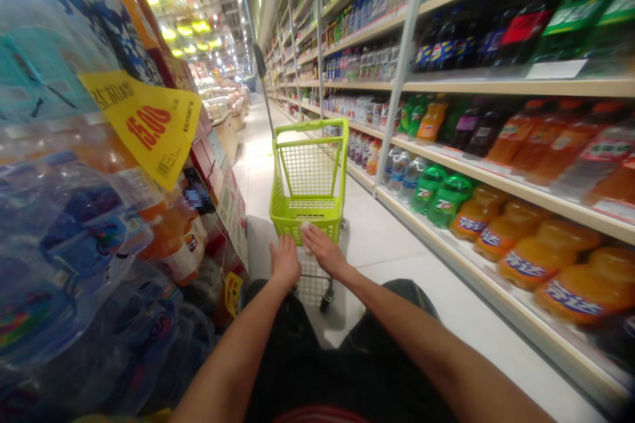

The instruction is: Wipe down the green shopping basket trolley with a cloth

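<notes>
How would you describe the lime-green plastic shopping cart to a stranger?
Find the tall, pale-edged drink shelves at right. Left of them, on the white floor by the bare hands, stands the cart. Its open grid walls set it apart from the bottles.

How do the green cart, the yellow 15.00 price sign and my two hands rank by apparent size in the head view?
1. Green cart, the largest
2. Yellow price sign
3. Left hand and right hand: too alike to rank
</notes>
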Demonstrator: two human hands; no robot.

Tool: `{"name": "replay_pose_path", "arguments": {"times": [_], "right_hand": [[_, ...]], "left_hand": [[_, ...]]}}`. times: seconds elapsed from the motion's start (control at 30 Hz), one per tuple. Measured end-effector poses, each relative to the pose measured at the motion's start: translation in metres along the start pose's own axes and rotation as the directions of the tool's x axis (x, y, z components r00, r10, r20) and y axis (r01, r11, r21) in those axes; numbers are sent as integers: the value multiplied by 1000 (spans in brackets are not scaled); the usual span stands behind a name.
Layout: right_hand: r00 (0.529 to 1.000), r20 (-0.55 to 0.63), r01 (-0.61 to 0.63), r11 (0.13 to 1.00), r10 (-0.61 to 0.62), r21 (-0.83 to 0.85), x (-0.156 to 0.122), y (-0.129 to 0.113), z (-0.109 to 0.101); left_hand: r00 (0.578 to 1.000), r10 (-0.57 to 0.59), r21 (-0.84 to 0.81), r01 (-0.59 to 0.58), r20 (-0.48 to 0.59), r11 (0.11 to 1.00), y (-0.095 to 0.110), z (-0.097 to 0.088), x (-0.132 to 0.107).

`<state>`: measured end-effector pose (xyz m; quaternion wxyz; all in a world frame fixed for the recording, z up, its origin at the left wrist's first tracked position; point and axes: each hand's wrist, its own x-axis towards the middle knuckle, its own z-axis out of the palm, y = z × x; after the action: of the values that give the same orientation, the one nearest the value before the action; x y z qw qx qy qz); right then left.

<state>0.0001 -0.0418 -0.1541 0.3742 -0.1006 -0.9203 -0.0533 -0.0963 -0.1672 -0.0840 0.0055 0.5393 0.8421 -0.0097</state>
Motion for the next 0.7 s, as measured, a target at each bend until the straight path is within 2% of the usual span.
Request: {"name": "replay_pose_path", "arguments": {"times": [0.07,0.13,0.27,0.37,0.47,0.6,0.7], "right_hand": [[1000,-29,-8,1000,8,-25,9,5,-10],[1000,6,-3,999,3,-49,8,8,-12],[991,129,-22,996,33,-86,-25,13,4],[985,153,-65,993,79,-96,-50,18,11],[993,98,-56,997,62,-58,-52,22,-4],[994,-48,-103,995,102,-18,-34,30,-32],[987,-43,-156,988,155,-10,-29,34,-33]], "left_hand": [[999,-39,-6,39,-34,999,1,0,1],[997,-40,-3,40,-61,999,4,0,0],[996,42,19,-40,-74,999,16,-3,-2],[994,90,19,-89,-55,996,27,-4,-2],[993,101,20,-99,-69,995,36,-4,0],[988,100,19,-98,-117,995,41,-1,4],[988,99,21,-97,-116,995,42,-2,4]]}}
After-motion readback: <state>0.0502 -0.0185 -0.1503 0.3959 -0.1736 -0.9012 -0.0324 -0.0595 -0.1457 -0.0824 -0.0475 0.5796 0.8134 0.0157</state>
